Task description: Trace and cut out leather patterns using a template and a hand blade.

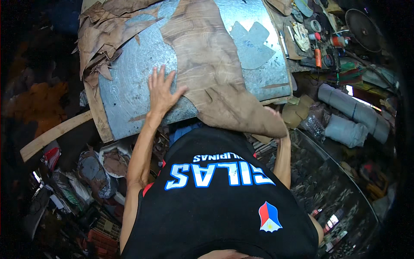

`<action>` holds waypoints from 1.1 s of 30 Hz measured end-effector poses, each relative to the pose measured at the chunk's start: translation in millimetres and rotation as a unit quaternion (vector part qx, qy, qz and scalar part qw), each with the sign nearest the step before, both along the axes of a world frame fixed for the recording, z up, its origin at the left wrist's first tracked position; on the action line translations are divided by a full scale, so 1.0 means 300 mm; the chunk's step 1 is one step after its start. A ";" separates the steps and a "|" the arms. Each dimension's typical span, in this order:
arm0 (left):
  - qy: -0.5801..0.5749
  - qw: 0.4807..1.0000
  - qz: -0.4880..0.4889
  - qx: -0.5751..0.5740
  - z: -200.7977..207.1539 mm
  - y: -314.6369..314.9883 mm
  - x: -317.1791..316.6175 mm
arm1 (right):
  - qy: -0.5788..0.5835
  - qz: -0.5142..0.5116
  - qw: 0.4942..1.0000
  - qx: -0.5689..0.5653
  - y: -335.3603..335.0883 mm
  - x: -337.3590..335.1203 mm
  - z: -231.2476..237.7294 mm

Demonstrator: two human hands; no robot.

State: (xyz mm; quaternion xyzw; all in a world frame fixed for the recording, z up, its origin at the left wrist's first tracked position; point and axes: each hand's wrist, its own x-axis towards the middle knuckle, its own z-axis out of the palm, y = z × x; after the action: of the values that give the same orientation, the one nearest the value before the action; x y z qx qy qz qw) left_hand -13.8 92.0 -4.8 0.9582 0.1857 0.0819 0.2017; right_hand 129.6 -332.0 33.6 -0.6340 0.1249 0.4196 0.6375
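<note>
A long brown piece of leather (211, 56) lies over a grey metal-topped work table (133, 73), its near end hanging past the front edge toward my body. My left hand (164, 90) rests on the table with fingers spread, its thumb touching the leather's left edge. At the right, my right hand (280, 125) grips the hanging corner of the leather. Part of that hand is hidden by the leather, which bends and creases toward it. Grey flat templates (253, 45) with rounded ends lie overlapping to the right of the leather.
Crumpled leather scraps (99, 34) pile at the table's far left, over its wooden edge strip (97, 114). Far right are a fan-like round guard (363, 30), an orange-handled tool (318, 57) and tape (315, 26). Wrapped rolls (351, 110) lie right; bags (114, 159) sit lower left.
</note>
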 end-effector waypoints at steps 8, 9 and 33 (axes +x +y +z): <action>-0.034 0.996 -0.057 -0.063 -0.010 -0.136 -0.007 | 0.133 0.130 0.982 0.021 -0.081 -0.249 0.040; -0.050 0.993 -0.037 -0.101 -0.015 -0.136 -0.010 | 0.132 0.143 0.981 -0.025 -0.056 -0.253 0.066; 0.086 0.799 0.206 -0.558 0.123 -0.142 0.047 | -0.642 0.192 0.622 -0.405 0.416 0.423 0.012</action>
State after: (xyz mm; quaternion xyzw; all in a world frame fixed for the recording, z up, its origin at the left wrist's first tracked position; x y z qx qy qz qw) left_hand 0.2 49.2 32.0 0.6217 0.4086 -0.0790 0.6635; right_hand 256.6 -207.4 37.3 -0.9459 -0.2834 -0.0741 0.1393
